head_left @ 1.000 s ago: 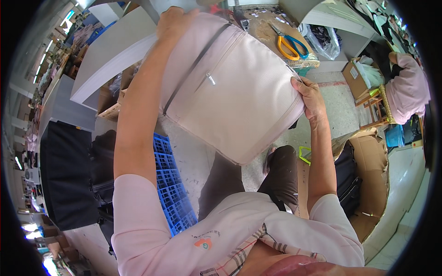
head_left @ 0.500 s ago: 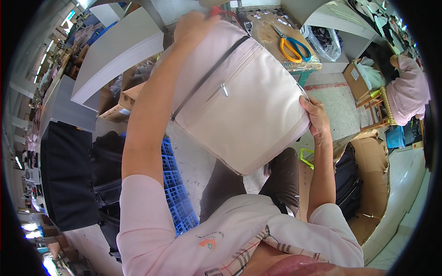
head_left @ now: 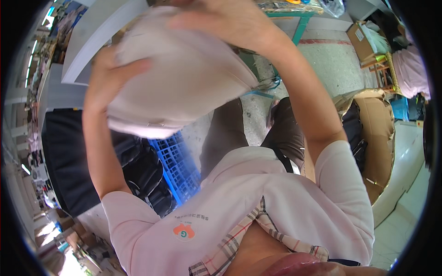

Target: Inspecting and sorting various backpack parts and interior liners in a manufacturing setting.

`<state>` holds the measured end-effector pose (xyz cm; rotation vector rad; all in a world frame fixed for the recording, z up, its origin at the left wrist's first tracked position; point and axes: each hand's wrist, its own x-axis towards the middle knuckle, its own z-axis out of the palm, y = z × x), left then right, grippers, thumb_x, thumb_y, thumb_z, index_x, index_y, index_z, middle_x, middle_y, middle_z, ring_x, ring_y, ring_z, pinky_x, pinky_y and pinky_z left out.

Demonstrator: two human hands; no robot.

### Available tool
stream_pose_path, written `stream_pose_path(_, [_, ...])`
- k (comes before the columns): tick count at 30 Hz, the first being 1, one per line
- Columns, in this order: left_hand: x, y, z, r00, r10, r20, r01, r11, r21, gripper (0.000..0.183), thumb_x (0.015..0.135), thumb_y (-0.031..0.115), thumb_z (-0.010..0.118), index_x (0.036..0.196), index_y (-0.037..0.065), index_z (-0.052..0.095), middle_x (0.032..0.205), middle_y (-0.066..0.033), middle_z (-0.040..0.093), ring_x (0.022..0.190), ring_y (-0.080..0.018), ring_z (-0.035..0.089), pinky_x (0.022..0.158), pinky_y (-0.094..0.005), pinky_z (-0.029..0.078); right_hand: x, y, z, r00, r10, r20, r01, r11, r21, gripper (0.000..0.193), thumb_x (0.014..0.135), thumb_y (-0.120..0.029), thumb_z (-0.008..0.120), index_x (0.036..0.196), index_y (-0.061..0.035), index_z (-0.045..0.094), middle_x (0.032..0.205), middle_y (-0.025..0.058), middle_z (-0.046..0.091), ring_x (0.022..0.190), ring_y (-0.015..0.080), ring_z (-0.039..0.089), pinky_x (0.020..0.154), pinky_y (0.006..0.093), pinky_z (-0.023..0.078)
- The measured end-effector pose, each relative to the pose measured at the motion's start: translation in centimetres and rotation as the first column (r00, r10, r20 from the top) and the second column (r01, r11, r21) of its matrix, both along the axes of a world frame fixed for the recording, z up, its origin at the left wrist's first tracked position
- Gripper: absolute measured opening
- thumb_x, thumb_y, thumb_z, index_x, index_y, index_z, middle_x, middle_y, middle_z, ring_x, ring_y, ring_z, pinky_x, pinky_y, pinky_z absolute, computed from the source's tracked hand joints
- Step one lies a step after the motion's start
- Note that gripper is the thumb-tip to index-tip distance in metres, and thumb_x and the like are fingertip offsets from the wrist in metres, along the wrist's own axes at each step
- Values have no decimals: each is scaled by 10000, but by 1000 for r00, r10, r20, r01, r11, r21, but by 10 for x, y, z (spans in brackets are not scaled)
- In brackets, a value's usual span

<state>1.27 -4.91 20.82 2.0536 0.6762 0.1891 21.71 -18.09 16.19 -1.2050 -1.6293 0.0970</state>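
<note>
A pale pink fabric bag point(head_left: 184, 78) is held up in front of me, turned nearly flat and seen from below. My left hand point(head_left: 108, 80) grips its left side with fingers spread over the fabric. My right hand point(head_left: 221, 20) presses on its top right part, the forearm running down to the right. A small metal fitting shows on the bag's lower edge. My pink shirt and dark trousers fill the lower middle of the view.
A blue plastic crate point(head_left: 177, 161) with black bags point(head_left: 138, 170) beside it sits at my left. An open cardboard box point(head_left: 375, 124) holding dark items stands at the right. Another person in pink point(head_left: 412, 69) works at the far right. A green-legged table point(head_left: 294, 18) stands ahead.
The bag has been turned over and lifted closer to me. My left hand shifted from its top edge to its left side; my right hand moved from the right edge to the top.
</note>
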Motion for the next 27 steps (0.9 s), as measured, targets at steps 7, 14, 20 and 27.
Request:
stream_pose_path(7, [-183, 35, -6, 639, 590, 493, -441, 807, -393, 369, 745, 182, 619, 1040, -16, 518, 971, -91, 579, 866, -184, 562, 792, -324, 443, -71, -59, -93, 799, -138, -585, -267, 790, -551, 783, 657, -463, 637, 1191, 33, 351, 1065, 179, 480, 1009, 228, 458, 840, 315, 382])
stream_pose_path(14, [-192, 30, -57, 314, 764, 564, -171, 630, -758, 472, 769, 262, 576, 1111, -38, 450, 1080, -125, 523, 997, -262, 488, 882, -402, 373, -132, -81, -136, 280, -10, -960, -634, 749, -193, 378, 744, -219, 624, 1013, 21, 509, 894, 50, 568, 817, 93, 508, 743, 240, 414])
stream_pose_path(20, [-130, 26, -93, 347, 652, 674, -66, 733, -677, 583, 785, 309, 539, 1205, -39, 333, 1220, -137, 403, 1111, -286, 385, 961, -419, 272, -51, -56, -104, 404, -245, -881, -116, 942, -315, 141, 748, -142, 600, 731, -2, 590, 656, -23, 556, 582, 35, 469, 527, 183, 381])
stream_pose_path(27, [-35, 40, -132, 314, 737, 599, 214, 560, -801, 571, 739, 225, 608, 1193, -12, 356, 1204, -118, 421, 1128, -278, 363, 971, -426, 256, 47, -26, -58, 561, -317, -765, 78, 940, -332, 152, 761, -125, 575, 807, 19, 590, 698, 31, 584, 582, 77, 527, 551, 205, 425])
